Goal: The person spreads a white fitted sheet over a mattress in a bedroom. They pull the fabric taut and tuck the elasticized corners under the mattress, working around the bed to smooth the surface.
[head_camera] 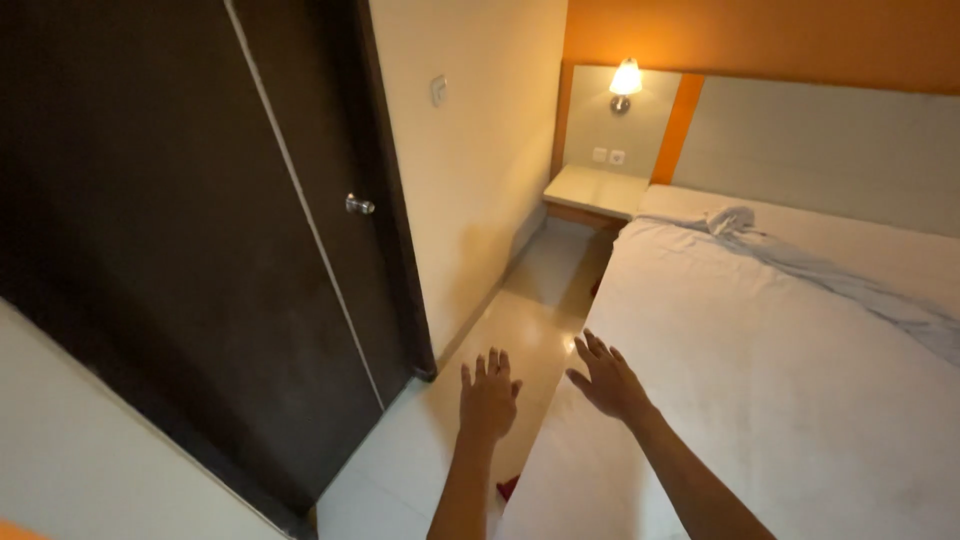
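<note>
My left hand (487, 395) is stretched out over the pale floor strip beside the bed, fingers spread, holding nothing. My right hand (607, 378) reaches over the near left edge of the white bed (780, 370), fingers apart and empty, just above or touching the sheet. A crumpled light sheet (800, 262) lies across the far part of the mattress, with a bunched knot near the headboard.
A dark door (180, 250) with a round metal knob (359, 205) stands on the left. A small bedside shelf (595, 190) sits in the far corner under a lit wall lamp (626, 82). A narrow tiled floor (520, 330) runs between bed and wall. Something red (507, 488) shows by the bed's base.
</note>
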